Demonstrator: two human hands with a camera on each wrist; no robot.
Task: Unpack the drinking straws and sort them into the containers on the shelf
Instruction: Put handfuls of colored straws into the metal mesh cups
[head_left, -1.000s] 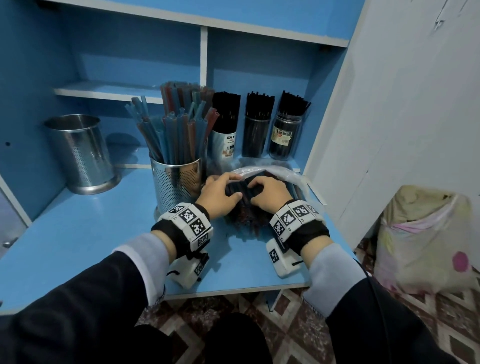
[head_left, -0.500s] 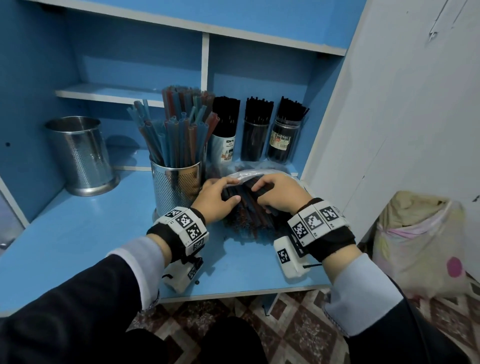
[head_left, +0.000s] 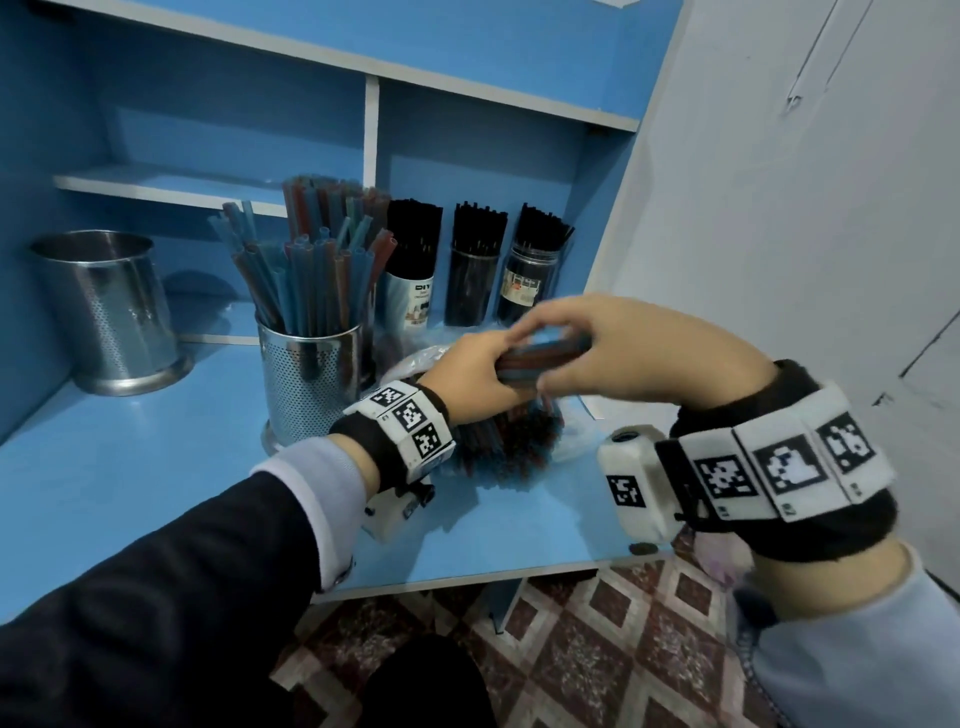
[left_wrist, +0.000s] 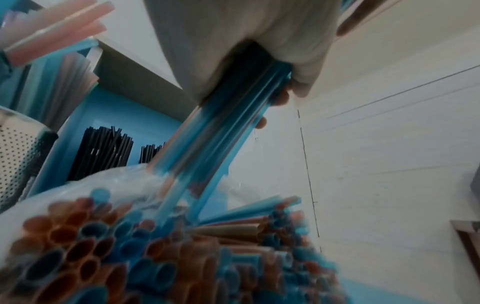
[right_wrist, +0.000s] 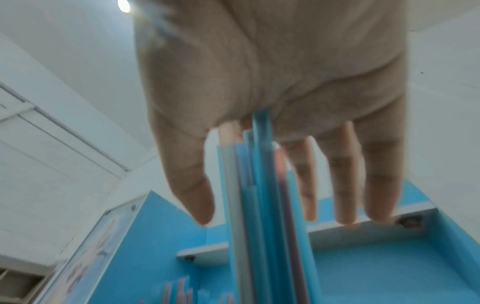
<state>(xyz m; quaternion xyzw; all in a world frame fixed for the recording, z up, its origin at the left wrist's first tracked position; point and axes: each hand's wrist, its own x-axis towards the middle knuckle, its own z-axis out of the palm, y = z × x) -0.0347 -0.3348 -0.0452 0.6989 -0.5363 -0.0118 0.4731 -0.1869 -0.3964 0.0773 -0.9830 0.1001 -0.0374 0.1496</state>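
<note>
A small bundle of blue and red straws is lifted above the shelf board, gripped at its near end by my left hand. My right hand holds the other end between thumb and fingers. In the left wrist view the straw bundle runs up out of the clear bag of straws into my left hand. The right wrist view shows the straws lying along my right hand, whose fingers are nearly straight. The bag of straws lies under both hands.
A perforated steel cup full of coloured straws stands just left of my left hand. A second steel cup, with no straws showing, stands at the far left. Three containers of black straws line the back. A white wall closes the right side.
Both hands rose from the bag on the shelf and now hold a pulled-out bundle of straws in the air. The right hand came up and toward the camera.
</note>
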